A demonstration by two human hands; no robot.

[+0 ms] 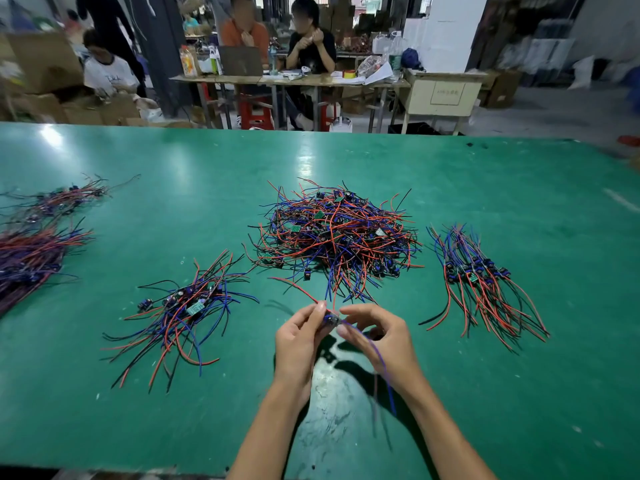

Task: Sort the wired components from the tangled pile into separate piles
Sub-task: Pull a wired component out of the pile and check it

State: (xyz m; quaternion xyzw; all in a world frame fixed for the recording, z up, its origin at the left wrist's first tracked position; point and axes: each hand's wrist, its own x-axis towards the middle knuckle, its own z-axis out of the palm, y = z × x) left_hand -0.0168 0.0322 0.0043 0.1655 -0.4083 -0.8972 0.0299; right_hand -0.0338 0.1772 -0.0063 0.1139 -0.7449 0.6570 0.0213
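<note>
A big tangled pile (337, 233) of small circuit boards with red, blue and black wires lies at the table's centre. A sorted pile (183, 310) sits to its near left and a neater, fanned pile (479, 282) to its right. Between them, just in front of the tangled pile, my left hand (299, 336) and my right hand (379, 332) pinch one small wired component (331, 319) together above the table. Its red wire runs up to the left, its blue wire hangs down past my right wrist.
The green table (485, 174) stretches wide. More bundled wire piles (38, 244) lie at its far left edge. Beyond the far edge, people sit at a cluttered bench (287, 79), with cardboard boxes on the left.
</note>
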